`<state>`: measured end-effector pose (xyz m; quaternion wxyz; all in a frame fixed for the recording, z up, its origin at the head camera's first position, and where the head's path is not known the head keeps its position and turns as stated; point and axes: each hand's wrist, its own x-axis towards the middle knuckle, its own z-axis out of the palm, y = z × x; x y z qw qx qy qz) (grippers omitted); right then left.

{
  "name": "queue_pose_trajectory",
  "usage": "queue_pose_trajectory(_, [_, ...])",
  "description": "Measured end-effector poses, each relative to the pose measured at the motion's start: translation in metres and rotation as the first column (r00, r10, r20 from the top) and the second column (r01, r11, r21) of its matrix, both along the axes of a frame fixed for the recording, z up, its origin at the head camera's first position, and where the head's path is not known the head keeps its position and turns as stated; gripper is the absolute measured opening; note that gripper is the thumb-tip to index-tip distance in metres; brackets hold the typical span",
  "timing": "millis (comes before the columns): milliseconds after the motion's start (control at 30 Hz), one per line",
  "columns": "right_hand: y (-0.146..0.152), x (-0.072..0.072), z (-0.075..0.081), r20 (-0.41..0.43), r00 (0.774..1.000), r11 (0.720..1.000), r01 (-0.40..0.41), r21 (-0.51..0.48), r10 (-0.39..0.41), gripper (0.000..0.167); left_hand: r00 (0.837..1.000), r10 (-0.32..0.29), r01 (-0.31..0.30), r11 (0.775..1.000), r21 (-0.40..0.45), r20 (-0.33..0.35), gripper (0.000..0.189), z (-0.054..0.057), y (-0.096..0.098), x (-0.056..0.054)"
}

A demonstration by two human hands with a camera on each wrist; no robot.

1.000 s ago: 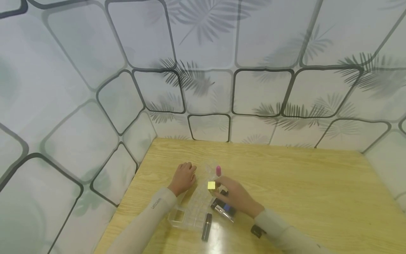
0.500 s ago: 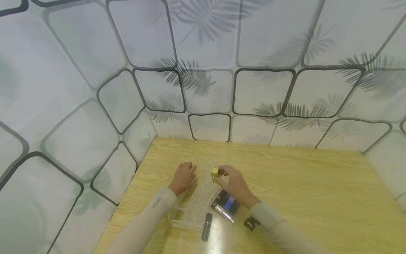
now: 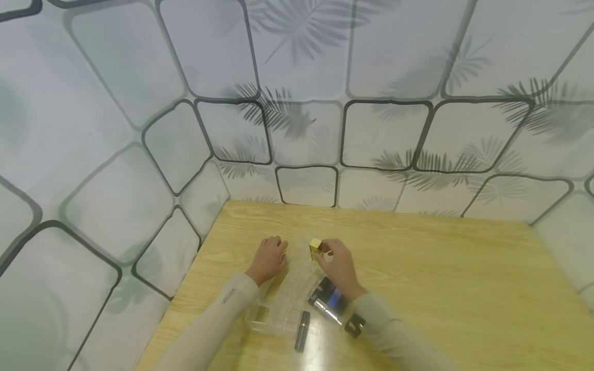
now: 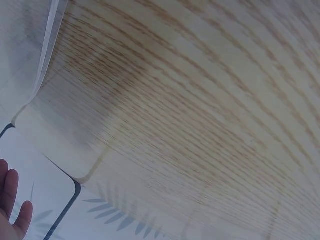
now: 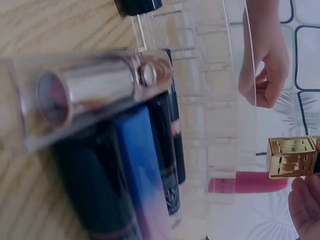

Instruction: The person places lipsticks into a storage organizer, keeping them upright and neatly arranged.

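Note:
My right hand point(image 3: 339, 265) pinches a gold square-sided lipstick point(image 3: 315, 243) between thumb and fingers, over the far end of a clear compartmented organizer point(image 3: 257, 324). In the right wrist view the gold lipstick point(image 5: 291, 157) has a black section by the fingertips. Close to it, a pink lipstick point(image 5: 250, 182) stands in an organizer compartment. My left hand point(image 3: 268, 260) rests along the organizer's left side with loosely bent fingers, holding nothing. Only some relaxed fingers of the left hand point(image 4: 12, 200) show in the left wrist view, near the clear plastic wall.
Right of the organizer lie several lipsticks, among them a blue one point(image 3: 335, 298) and a silver clear-cased one point(image 3: 328, 312). A dark tube point(image 3: 302, 331) lies at the near end. A patterned wall point(image 3: 306, 188) bounds the wooden table point(image 3: 441, 273) behind.
My right hand has carried the gold lipstick away from me to the organizer's far end, where it now overlaps the pink lipstick in the head view. The left hand has stayed put.

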<state>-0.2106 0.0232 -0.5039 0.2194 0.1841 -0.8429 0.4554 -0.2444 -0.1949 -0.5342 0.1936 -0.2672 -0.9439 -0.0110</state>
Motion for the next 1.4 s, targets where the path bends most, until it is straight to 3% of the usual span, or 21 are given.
queue_pose_trajectory(500, [-0.016,0.001,-0.011,0.017,0.997,0.997,0.081,-0.002,-0.081,0.024,0.999,0.017,-0.017,1.000,-0.001,0.035,0.009,0.001,0.000,0.001])
queue_pose_trajectory(800, [-0.019,0.001,-0.016,0.031,0.994,0.995,0.103,-0.007,-0.103,0.021,1.000,0.014,-0.014,1.000,0.009,0.024,0.010,0.001,0.000,0.001])
queue_pose_trajectory(1033, [-0.018,0.000,-0.022,0.020,0.993,0.993,0.120,0.012,-0.121,0.031,1.000,0.012,-0.012,1.000,0.004,0.022,0.010,0.000,0.000,0.001])
queue_pose_trajectory(1400, [-0.019,-0.002,-0.022,0.033,0.991,0.992,0.128,0.011,-0.129,0.023,1.000,-0.001,0.001,1.000,0.012,-0.009,0.013,-0.001,0.001,0.000])
